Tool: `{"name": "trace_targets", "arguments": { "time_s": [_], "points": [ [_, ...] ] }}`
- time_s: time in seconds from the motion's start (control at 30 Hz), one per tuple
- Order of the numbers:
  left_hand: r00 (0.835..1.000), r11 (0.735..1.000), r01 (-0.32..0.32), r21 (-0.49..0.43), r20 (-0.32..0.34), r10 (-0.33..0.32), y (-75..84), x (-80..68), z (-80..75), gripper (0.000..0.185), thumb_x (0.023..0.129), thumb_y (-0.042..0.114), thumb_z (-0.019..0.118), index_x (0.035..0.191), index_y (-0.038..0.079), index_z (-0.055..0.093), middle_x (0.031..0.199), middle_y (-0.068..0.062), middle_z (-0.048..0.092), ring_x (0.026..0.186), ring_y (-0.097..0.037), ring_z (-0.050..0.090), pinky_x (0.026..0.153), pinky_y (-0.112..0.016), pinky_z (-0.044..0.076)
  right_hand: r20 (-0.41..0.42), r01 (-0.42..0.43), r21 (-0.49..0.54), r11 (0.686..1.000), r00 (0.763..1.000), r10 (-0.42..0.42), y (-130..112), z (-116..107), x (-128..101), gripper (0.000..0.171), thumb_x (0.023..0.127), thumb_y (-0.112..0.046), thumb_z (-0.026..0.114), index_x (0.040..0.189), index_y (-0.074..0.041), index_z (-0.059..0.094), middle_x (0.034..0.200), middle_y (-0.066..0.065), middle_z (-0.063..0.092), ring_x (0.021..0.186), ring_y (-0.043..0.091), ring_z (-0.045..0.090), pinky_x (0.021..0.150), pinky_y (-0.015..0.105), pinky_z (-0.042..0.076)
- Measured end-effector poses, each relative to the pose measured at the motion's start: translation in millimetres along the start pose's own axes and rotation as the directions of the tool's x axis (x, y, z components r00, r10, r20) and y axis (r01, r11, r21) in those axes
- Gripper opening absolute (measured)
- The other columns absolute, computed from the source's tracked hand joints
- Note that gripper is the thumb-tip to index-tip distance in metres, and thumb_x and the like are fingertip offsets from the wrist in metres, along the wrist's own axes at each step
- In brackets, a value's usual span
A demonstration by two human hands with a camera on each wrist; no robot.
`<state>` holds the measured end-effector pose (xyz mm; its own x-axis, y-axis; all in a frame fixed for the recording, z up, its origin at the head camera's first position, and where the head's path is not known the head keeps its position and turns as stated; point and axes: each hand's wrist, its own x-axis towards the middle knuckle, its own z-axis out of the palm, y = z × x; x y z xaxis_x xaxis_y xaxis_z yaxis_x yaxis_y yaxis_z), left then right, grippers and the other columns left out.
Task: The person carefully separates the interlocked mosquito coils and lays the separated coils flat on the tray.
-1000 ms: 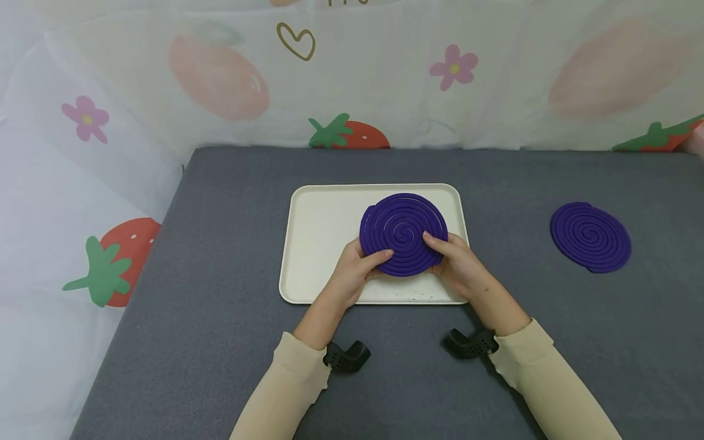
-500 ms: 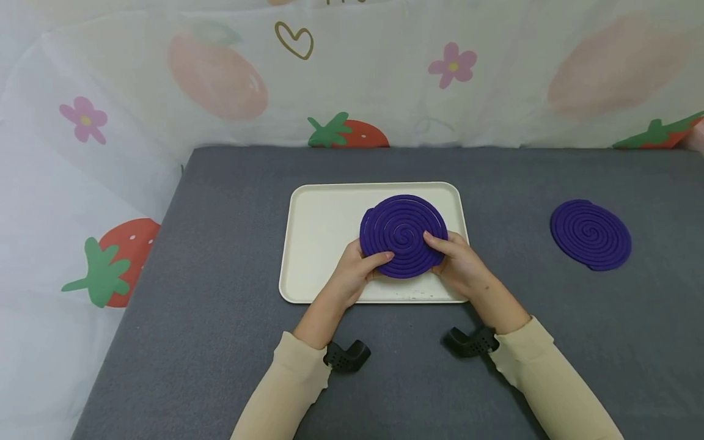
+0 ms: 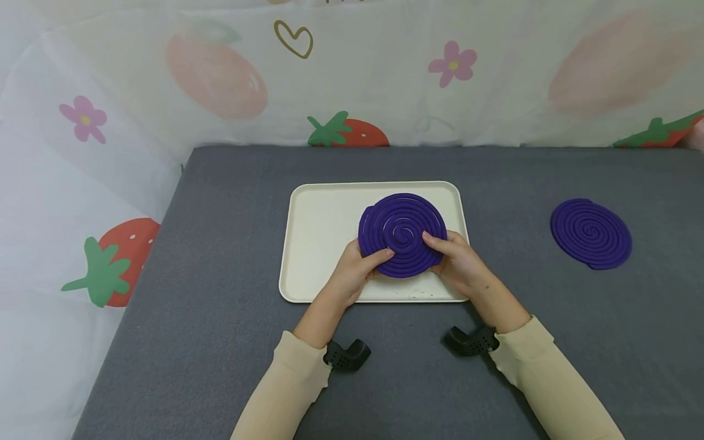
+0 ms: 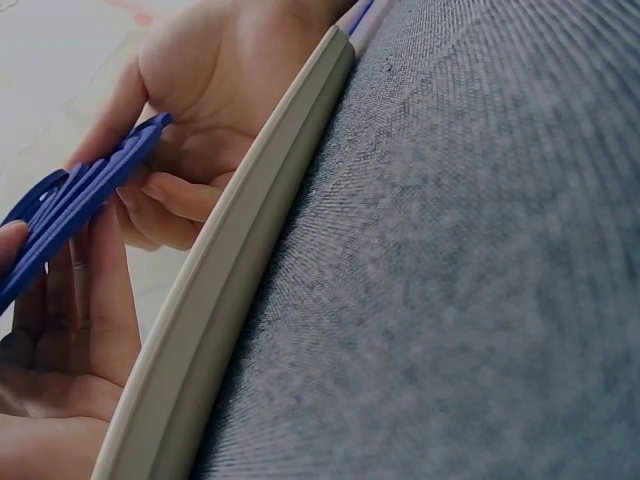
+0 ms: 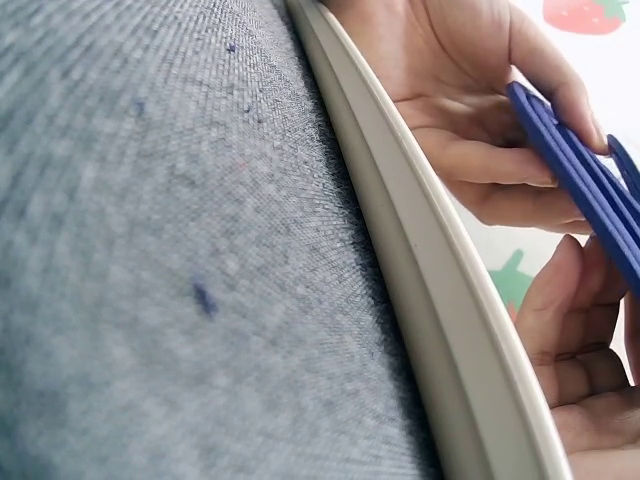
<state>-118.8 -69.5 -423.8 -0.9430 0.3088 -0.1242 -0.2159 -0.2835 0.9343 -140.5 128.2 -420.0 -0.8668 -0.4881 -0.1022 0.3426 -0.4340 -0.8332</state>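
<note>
A flat purple spiral disc (image 3: 403,235), wound from one long round strand, is held up over the cream tray (image 3: 319,244). My left hand (image 3: 352,269) grips its lower left edge, thumb on top and fingers underneath. On the lower right edge my right hand (image 3: 456,263) pinches it the same way. Both wrist views show the disc edge-on and tilted, in the left wrist view as a blue-looking layered disc (image 4: 80,205), with fingers under it. A second purple spiral disc (image 3: 591,234) lies on the grey cloth at the right.
Grey cloth (image 3: 209,275) covers the table under the tray. Small dark crumbs lie near the tray's front edge, and a dark blue speck (image 5: 204,297) sits on the cloth. A white printed curtain (image 3: 385,73) hangs behind and at the left.
Almost nothing differs. Both hands keep the disc in the same place over the tray, and the head view has shifted very slightly.
</note>
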Motion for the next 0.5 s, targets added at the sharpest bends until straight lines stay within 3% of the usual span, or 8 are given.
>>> {"name": "trace_targets", "arguments": {
  "time_s": [0.5],
  "points": [
    [1.0,1.0,-0.018,0.012,0.012,0.018,-0.9,0.4,-0.3,0.05,0.089,-0.005,0.054,0.136,-0.007,0.038,0.122,-0.021,0.055,0.098,-0.012,0.061,0.089,-0.032,0.051,-0.141,0.029,0.052,0.998,0.99,-0.021,-1.1,1.4,1.4,0.018,0.097,-0.006,0.049,0.098,-0.011,0.066,0.089,0.002,0.068,0.078,0.011,0.064,0.07,0.025,0.053]
  ]
}}
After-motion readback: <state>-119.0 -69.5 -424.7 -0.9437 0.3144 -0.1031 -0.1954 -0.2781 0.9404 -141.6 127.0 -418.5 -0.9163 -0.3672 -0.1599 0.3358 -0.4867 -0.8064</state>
